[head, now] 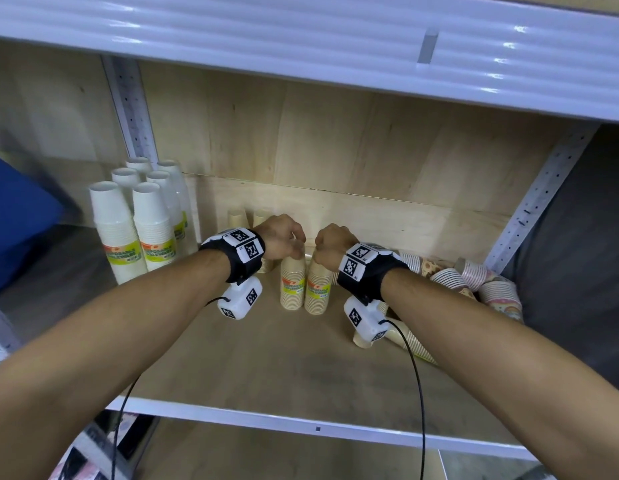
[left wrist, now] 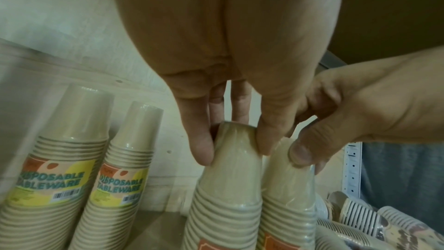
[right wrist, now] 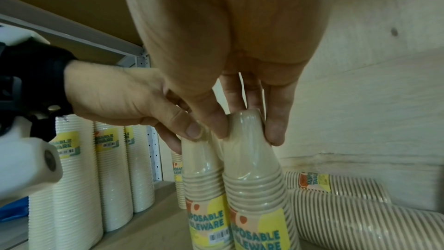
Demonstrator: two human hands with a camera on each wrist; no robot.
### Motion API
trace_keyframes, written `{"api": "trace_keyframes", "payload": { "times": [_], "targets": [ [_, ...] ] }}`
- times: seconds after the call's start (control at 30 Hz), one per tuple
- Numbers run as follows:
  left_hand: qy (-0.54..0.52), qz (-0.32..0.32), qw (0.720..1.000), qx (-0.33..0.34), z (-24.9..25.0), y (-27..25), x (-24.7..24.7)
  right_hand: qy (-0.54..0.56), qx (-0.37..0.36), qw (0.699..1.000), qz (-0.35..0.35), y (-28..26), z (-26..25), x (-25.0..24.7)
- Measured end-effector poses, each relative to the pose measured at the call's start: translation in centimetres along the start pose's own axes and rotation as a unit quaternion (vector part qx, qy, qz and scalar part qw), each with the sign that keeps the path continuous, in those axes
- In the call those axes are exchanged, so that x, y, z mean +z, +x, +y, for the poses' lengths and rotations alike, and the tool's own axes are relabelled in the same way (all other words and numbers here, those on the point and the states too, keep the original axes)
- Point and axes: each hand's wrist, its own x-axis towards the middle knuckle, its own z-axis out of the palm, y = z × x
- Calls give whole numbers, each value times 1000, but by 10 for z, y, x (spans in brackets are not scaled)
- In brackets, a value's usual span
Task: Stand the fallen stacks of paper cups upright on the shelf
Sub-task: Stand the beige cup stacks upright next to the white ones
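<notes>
Wooden shelf [head: 266, 368], each hand's grip pinching an upright tan cup stack's top: left hand [head: 279, 239], right hand [head: 330, 244]

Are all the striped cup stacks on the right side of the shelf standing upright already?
No. In the head view the striped stacks lie on their sides on the shelf, right of the right hand.

My right hand [right wrist: 230, 48] pinches the top of a wrapped, upright tan cup stack [right wrist: 254, 183] between thumb and fingers. My left hand [right wrist: 125, 98] grips the tan stack touching its left side [right wrist: 204, 187]. Tall white cup stacks [right wrist: 115, 178] stand upright further left. Striped cup stacks [right wrist: 360, 221] lie fallen on the shelf [right wrist: 153, 221] at right.
</notes>
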Motion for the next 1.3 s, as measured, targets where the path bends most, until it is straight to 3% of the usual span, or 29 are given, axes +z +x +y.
{"api": "trace_keyframes", "payload": {
  "times": [0.33,0.77,1.3],
  "targets": [
    [18,-3,999,-35,-5,-5,-27,8,-28,1000,-10,7,-21,-16],
    [24,76,991,-108,-50,-18,-49,13,-85,996,-13,33,-72,5],
    [62,85,989,-107,-83,-6,-49,49,-118,992,-6,61,-93,29]
  ]
}}
